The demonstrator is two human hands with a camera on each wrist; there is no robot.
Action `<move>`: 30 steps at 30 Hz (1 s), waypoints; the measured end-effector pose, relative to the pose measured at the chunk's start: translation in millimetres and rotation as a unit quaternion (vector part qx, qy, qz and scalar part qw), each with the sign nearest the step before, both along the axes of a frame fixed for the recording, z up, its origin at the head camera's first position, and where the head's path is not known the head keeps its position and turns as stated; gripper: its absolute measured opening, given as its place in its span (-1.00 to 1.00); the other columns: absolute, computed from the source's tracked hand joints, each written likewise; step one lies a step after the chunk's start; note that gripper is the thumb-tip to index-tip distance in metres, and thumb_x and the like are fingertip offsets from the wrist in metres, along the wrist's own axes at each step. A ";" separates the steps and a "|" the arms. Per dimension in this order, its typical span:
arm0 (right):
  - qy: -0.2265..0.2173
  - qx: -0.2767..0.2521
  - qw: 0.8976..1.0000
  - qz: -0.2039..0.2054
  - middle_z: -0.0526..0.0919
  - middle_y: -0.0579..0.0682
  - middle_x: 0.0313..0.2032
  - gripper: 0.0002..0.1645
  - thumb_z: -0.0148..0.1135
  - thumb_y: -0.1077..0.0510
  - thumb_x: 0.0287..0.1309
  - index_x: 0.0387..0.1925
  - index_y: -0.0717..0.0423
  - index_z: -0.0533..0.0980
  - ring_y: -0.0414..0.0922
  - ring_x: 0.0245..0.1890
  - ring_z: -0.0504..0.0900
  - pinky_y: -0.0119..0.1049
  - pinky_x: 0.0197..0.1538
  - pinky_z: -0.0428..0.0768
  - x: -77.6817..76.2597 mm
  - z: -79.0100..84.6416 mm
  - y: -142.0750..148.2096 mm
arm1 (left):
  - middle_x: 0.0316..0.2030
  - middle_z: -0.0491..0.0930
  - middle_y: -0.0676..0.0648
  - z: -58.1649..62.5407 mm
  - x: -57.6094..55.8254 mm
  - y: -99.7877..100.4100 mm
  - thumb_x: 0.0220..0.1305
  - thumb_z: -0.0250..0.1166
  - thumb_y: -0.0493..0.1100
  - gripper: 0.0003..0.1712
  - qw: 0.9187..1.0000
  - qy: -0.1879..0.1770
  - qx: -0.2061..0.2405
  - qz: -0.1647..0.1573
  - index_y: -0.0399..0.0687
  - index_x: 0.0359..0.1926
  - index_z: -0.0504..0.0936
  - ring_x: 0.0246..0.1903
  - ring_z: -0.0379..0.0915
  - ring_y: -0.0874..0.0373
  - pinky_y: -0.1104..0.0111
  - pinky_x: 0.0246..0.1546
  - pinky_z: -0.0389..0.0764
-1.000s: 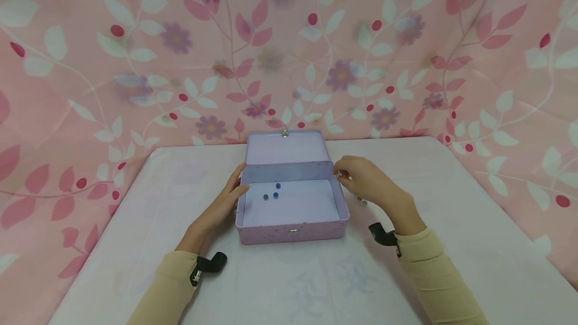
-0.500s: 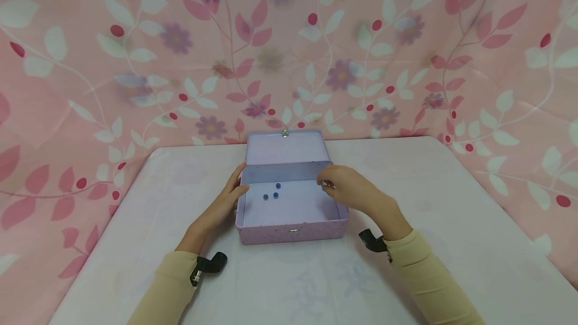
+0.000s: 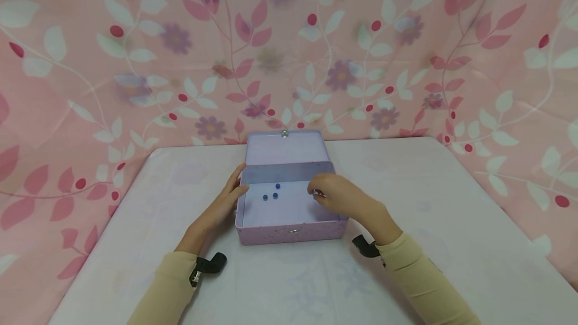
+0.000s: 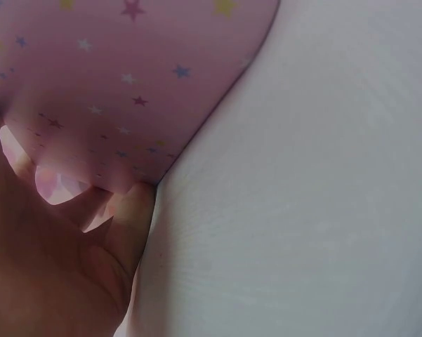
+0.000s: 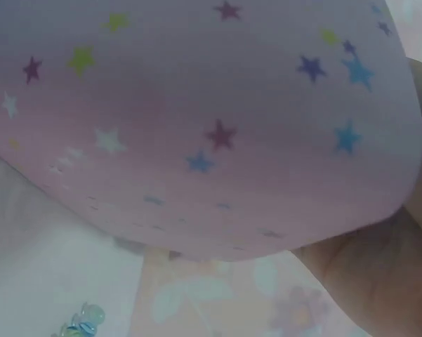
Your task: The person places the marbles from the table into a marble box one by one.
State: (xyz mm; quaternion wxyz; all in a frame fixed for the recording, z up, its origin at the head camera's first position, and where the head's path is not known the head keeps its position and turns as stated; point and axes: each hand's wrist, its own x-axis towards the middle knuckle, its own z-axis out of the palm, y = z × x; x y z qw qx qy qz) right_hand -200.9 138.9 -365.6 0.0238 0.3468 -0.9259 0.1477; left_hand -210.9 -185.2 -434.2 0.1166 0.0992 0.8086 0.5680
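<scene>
A lilac tin box [image 3: 266, 234] stands with its hinged lid [image 3: 289, 147] laid back. My left hand [image 3: 224, 198] grips its left side, thumb over the rim and fingers along the outer wall; the left wrist view shows those fingers against the star-printed side. Three small blue balls [image 3: 275, 195] lie on the box floor, left of the middle. Over the right half of the box my right hand [image 3: 338, 193] pinches a small shiny ball [image 3: 315, 192], mostly covered by the fingers. In the right wrist view the box wall hides the fingertips.
Small clear glass marbles [image 5: 90, 316] with coloured swirls lie on the table to the right of the box. A white cloth [image 3: 451, 224] covers the table, and a pink floral curtain [image 3: 289, 54] hangs behind it.
My right hand has moved left from beyond the box's right edge to above its inside, still pinching the small ball, and lowered somewhat. The left hand, the box and the blue balls have stayed put.
</scene>
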 end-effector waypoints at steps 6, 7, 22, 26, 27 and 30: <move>-0.021 0.010 1.000 -0.002 0.67 -0.10 -0.21 -0.84 0.32 0.28 0.20 -0.16 0.09 0.67 -0.17 -0.15 0.66 -0.25 -0.06 0.65 4.3 -1.2 -5.7 | 0.60 -0.33 -0.05 1.4 0.1 -0.2 0.52 -0.10 0.18 -0.29 1.000 0.001 -0.004 -0.003 0.78 0.48 -0.27 0.58 -0.38 -0.18 -0.42 0.36 -0.06; -0.024 0.012 1.000 -0.004 0.68 -0.11 -0.21 -0.84 0.31 0.28 0.21 -0.16 0.09 0.67 -0.17 -0.15 0.65 -0.25 -0.06 0.65 4.6 -1.7 -6.6 | 0.60 -0.33 -0.04 1.4 0.1 -0.2 0.52 -0.10 0.18 -0.29 1.000 0.001 -0.003 -0.002 0.78 0.48 -0.26 0.58 -0.38 -0.18 -0.42 0.36 -0.06; -0.048 0.018 0.999 -0.001 0.72 -0.08 -0.20 -0.82 0.28 0.30 0.22 -0.17 0.06 0.69 -0.19 -0.16 0.66 -0.24 -0.02 0.67 3.5 -13.3 -13.5 | 0.60 -0.31 -0.03 -4.0 -3.3 -1.7 0.52 -0.09 0.18 -0.30 1.000 0.007 0.004 -0.003 0.77 0.49 -0.24 0.58 -0.36 -0.19 -0.42 0.35 -0.01; -0.041 0.026 0.999 -0.007 0.71 -0.12 -0.24 -0.84 0.29 0.28 0.22 -0.19 0.04 0.69 -0.19 -0.19 0.64 -0.23 -0.02 0.66 4.8 -13.1 -14.2 | 0.60 -0.28 -0.12 -4.2 -3.3 -2.1 0.53 -0.09 0.15 -0.29 1.000 0.019 0.001 -0.009 0.73 0.50 -0.25 0.57 -0.29 -0.22 -0.41 0.33 0.09; -0.040 0.028 0.999 -0.007 0.70 -0.12 -0.24 -0.84 0.29 0.28 0.22 -0.19 0.04 0.69 -0.19 -0.19 0.64 -0.22 -0.02 0.66 5.2 -12.9 -14.3 | 0.59 -0.27 -0.15 -4.0 -3.1 -2.1 0.53 -0.10 0.15 -0.29 1.000 0.021 0.000 -0.011 0.72 0.50 -0.26 0.57 -0.28 -0.23 -0.40 0.32 0.12; -0.037 0.033 0.999 -0.007 0.70 -0.12 -0.24 -0.84 0.29 0.28 0.22 -0.20 0.05 0.69 -0.19 -0.19 0.64 -0.22 -0.02 0.66 5.8 -12.8 -14.7 | 0.59 -0.26 -0.16 -3.5 -3.0 -1.9 0.53 -0.09 0.15 -0.28 1.000 0.021 0.003 -0.012 0.70 0.51 -0.25 0.57 -0.27 -0.23 -0.39 0.32 0.13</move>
